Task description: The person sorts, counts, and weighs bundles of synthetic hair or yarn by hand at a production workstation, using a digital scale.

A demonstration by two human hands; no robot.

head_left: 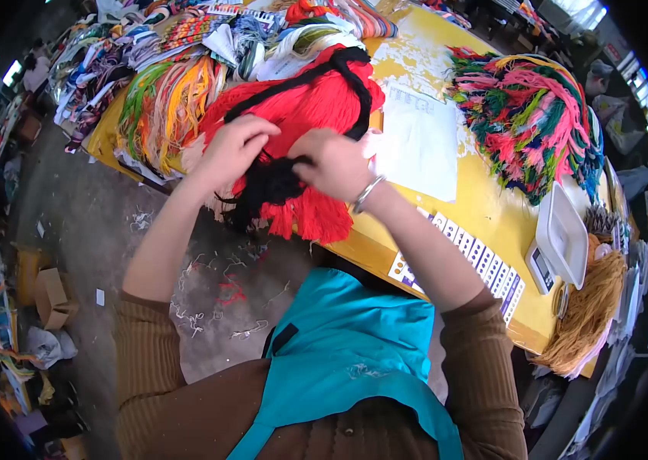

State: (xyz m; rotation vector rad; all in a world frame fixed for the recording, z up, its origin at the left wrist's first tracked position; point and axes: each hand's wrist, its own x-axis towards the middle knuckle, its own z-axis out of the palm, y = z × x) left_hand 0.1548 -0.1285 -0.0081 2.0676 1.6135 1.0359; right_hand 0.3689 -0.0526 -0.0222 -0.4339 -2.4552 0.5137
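A large bundle of red thread (293, 115) lies at the near edge of the yellow table. A skein of black thread (278, 184) runs over it in a loop, and its loose ends hang over the table's edge. My right hand (332, 162) is closed on the black thread, with a silver bangle (368, 193) at its wrist. My left hand (240, 149) rests just left of it, fingers bent around a strand of the black thread. Its fingertips are partly hidden against the dark thread.
Multicoloured thread skeins (178, 100) are heaped at the left, with another pile (527, 115) at the back right. White paper (420, 142), sample cards (470, 249), a scale with a white tray (562, 238) and brown thread (588, 307) are on the table (493, 222). Thread scraps litter the floor.
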